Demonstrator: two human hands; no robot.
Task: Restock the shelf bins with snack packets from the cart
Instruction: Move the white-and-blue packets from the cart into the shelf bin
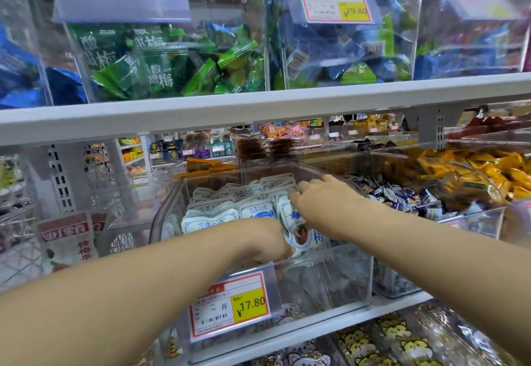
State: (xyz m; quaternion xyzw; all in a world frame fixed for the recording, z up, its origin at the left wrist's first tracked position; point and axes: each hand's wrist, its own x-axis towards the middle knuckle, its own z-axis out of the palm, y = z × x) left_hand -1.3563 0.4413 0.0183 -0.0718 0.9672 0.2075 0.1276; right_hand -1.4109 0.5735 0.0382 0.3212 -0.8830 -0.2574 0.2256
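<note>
A clear acrylic bin point(330, 273) on the middle shelf holds several white-and-blue snack packets point(212, 210). Both my hands reach into it over its front edge. My left hand point(264, 242) is curled down near the front wall against a white packet with a red fruit picture point(301, 233); its fingers are hidden. My right hand point(319, 202) lies over the packets at the right side of the stack, fingers bent onto their tops. The cart is out of sight.
A price tag reading 17.80 point(230, 308) hangs on the bin's front. Neighbouring bins hold dark-wrapped candies point(402, 196) and orange packets point(474, 170). The upper shelf point(258, 110) carries bins of green and blue packets point(172, 61). A lower shelf shows cat-print packets point(388, 340).
</note>
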